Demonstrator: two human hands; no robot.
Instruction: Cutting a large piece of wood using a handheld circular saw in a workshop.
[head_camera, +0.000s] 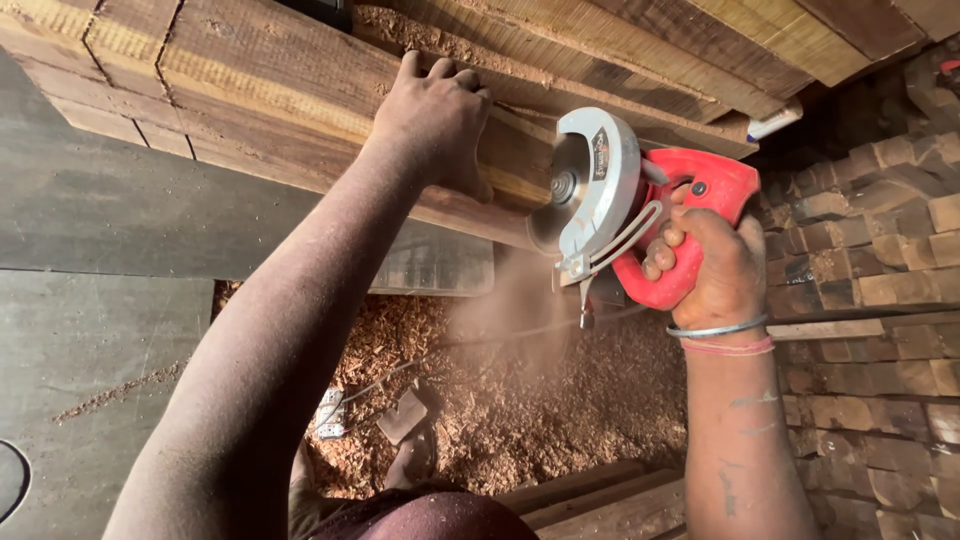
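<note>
My left hand (438, 118) presses down on a long wooden plank (290, 90) that lies across the upper part of the view. My right hand (715, 265) grips the red handle of a circular saw (625, 205) with a silver blade guard. The saw's blade meets the plank's near edge just right of my left hand. A cloud of sawdust (520, 310) falls below the blade. A metal bangle and a red thread sit on my right wrist.
More planks (640, 40) are stacked behind the one being cut. Stacked small wood blocks (870, 300) fill the right side. Wood shavings (520, 410) cover the floor, with a power strip (330, 412) and cord among them. A dark flat board (90, 330) lies at left.
</note>
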